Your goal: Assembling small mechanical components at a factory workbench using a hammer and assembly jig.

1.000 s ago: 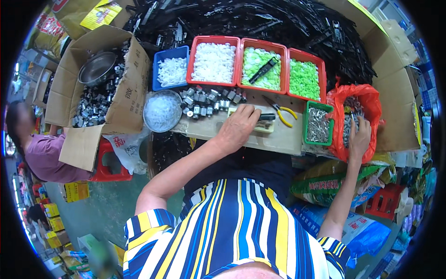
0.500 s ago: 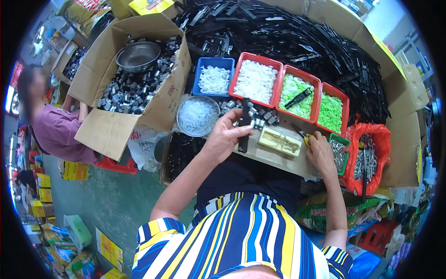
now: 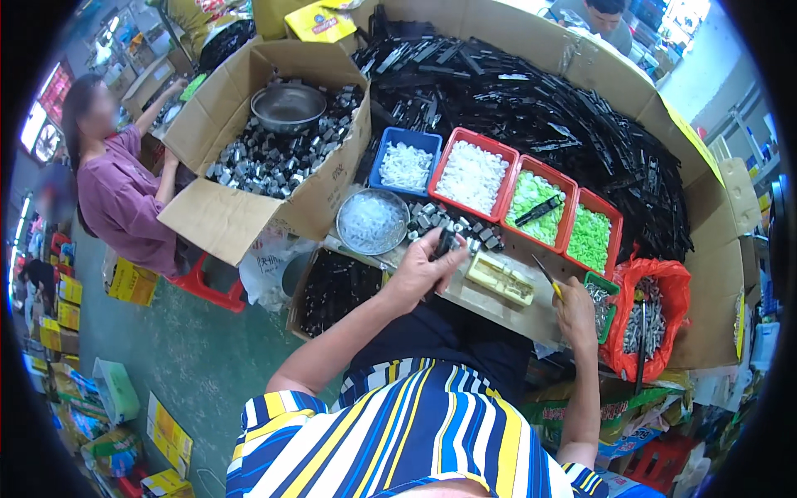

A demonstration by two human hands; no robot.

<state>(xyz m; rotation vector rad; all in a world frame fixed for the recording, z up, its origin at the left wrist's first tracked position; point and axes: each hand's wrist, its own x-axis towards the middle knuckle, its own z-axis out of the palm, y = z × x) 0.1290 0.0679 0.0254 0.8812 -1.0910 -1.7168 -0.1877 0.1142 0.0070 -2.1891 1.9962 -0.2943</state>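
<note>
My left hand (image 3: 413, 274) is closed round a black plastic piece (image 3: 446, 243), just left of the cream-coloured block fixture (image 3: 500, 280) on the work board. Much of that piece is hidden by the fingers. On the block's other side, my right hand (image 3: 575, 317) grips a pointed tool (image 3: 545, 270) with a dark metal tip and a yellow handle, its tip up and to the left. The tool's exact kind cannot be made out. Small metallic blocks (image 3: 432, 217) lie beyond my left hand.
Beyond the board stand a blue bin (image 3: 406, 160) of clear pieces and red bins (image 3: 476, 166) of white and green pieces. A metal bowl (image 3: 373, 221) sits left, a red bag (image 3: 643, 315) right. A carton (image 3: 217, 217) holds metallic pieces; a co-worker (image 3: 124, 195) sits beyond it.
The view has shifted. The black piece in my left hand has turned and shows less. The yellow-handled tool now stands more upright in my right hand, lifted off the board.
</note>
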